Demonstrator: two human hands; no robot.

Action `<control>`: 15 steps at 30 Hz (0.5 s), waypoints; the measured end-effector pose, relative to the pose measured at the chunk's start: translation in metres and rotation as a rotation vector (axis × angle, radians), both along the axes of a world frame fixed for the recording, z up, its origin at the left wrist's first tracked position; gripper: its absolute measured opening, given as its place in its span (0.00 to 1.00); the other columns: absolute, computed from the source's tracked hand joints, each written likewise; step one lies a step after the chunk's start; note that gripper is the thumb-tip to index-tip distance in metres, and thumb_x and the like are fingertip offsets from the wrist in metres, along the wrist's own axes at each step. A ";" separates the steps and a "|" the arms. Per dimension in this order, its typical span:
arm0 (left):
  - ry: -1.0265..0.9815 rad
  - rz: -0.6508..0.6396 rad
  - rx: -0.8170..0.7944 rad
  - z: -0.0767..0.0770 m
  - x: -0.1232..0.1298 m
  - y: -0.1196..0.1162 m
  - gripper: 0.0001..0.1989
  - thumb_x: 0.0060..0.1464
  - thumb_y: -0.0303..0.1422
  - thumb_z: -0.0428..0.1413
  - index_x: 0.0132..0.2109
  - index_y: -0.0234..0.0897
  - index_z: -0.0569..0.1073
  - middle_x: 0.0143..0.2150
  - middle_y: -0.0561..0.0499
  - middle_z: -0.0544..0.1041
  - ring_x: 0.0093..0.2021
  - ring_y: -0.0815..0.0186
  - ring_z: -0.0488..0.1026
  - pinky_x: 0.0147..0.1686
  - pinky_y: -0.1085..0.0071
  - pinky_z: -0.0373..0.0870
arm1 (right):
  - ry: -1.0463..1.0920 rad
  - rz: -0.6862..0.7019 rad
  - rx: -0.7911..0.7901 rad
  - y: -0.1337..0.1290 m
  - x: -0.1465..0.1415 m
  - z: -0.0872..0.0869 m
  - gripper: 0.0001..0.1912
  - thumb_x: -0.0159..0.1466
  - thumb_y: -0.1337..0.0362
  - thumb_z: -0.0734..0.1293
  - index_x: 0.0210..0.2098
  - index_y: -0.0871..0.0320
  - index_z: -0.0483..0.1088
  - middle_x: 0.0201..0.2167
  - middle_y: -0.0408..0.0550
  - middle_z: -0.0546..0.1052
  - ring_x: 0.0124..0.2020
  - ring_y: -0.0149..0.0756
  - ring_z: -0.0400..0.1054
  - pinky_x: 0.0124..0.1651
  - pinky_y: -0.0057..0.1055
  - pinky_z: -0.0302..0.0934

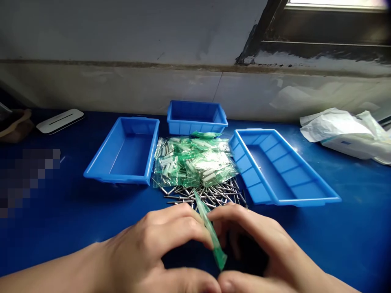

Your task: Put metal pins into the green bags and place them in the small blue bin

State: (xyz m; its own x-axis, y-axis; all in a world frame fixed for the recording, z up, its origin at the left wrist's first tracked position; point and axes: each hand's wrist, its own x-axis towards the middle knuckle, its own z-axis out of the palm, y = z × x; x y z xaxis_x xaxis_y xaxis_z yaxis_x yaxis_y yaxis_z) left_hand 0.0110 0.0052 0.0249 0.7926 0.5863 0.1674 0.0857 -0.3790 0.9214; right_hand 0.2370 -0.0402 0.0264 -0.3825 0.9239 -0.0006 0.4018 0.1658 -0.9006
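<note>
A small green plastic bag is held edge-on at the front, between my two hands. My left hand curls in from the left, with its fingertips pressed to one side of the bag. From the right, my right hand has its fingers bent against the other side; some of them are in shadow. The two thumbs meet near the bottom of the view. Just beyond lie many loose metal screws or nails. Behind them is a heap of filled green-clear bags with white plugs and metal pieces inside.
Three blue bins surround the heap: a left bin, a back bin and a right bin. A white flat device lies at the back left. Crumpled white plastic sits at the right. A wall closes off the back.
</note>
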 end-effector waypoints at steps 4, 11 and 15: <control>-0.066 -0.044 -0.029 0.000 -0.001 -0.001 0.09 0.63 0.27 0.58 0.50 0.39 0.76 0.51 0.46 0.77 0.50 0.61 0.75 0.53 0.71 0.72 | -0.048 -0.029 0.137 -0.003 0.002 0.002 0.12 0.64 0.56 0.72 0.46 0.48 0.74 0.37 0.43 0.82 0.35 0.39 0.78 0.34 0.24 0.73; 0.062 0.379 -0.106 -0.002 0.001 -0.002 0.05 0.59 0.30 0.60 0.37 0.40 0.69 0.30 0.59 0.70 0.29 0.72 0.69 0.30 0.80 0.68 | -0.110 -0.096 0.352 0.003 0.004 0.001 0.08 0.70 0.62 0.63 0.42 0.49 0.76 0.31 0.45 0.82 0.30 0.39 0.79 0.31 0.26 0.75; 0.140 0.284 -0.091 -0.001 0.002 0.001 0.04 0.62 0.30 0.55 0.37 0.39 0.72 0.29 0.59 0.72 0.29 0.72 0.70 0.31 0.79 0.68 | -0.167 -0.167 0.320 0.004 0.001 -0.001 0.09 0.65 0.54 0.70 0.43 0.50 0.75 0.27 0.45 0.80 0.30 0.42 0.78 0.30 0.28 0.75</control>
State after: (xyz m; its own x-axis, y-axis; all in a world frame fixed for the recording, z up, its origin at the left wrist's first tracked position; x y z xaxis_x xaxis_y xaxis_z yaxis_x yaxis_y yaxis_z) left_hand 0.0134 0.0067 0.0244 0.6071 0.7946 0.0051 0.3044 -0.2385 0.9222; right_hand 0.2382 -0.0365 0.0254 -0.2462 0.9371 0.2476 0.5836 0.3473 -0.7340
